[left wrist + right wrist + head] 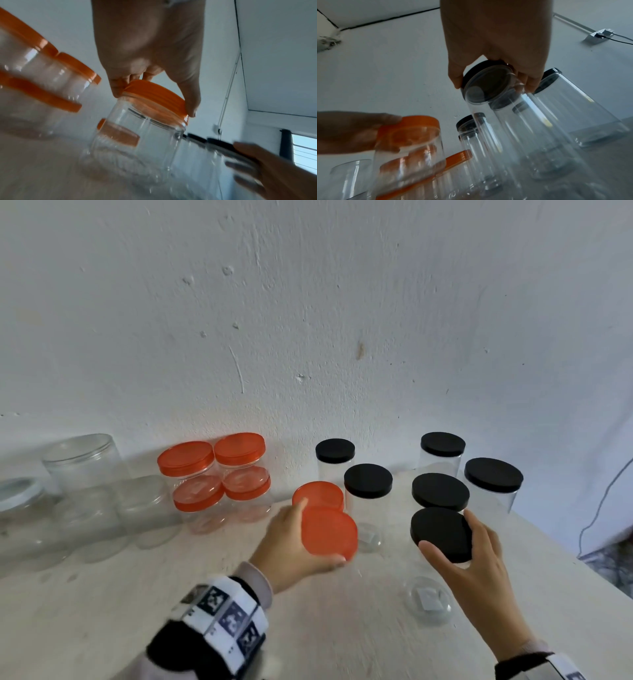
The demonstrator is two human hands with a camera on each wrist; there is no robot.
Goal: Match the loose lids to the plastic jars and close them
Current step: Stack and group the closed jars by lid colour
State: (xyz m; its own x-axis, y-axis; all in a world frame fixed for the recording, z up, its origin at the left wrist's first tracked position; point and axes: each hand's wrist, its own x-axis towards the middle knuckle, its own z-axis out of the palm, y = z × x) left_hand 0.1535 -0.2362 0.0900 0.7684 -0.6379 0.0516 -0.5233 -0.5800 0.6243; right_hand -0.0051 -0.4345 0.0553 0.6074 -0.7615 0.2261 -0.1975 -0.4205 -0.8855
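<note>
Left hand (pixel 291 542): fingers and thumb curled round the rim of an orange lid (pixel 329 534), gripping it from above.
Right hand (pixel 479 570): thumb and fingers spread round the edge of a black lid (pixel 442 534), holding it.
Orange lid: sits on a short clear jar (pixel 137 146); the jar looks tilted in the left wrist view.
Black lid: sits on a tall clear jar (pixel 505 128) that stands on the table (pixel 102 611).
Closed jars: four orange-lidded (pixel 186 462) in two stacks by the wall (pixel 308 320); one more (pixel 318 494) behind the left hand; five black-lidded (pixel 368 480) behind the hands.
Open jars (pixel 82 457): clear, grouped far left.
</note>
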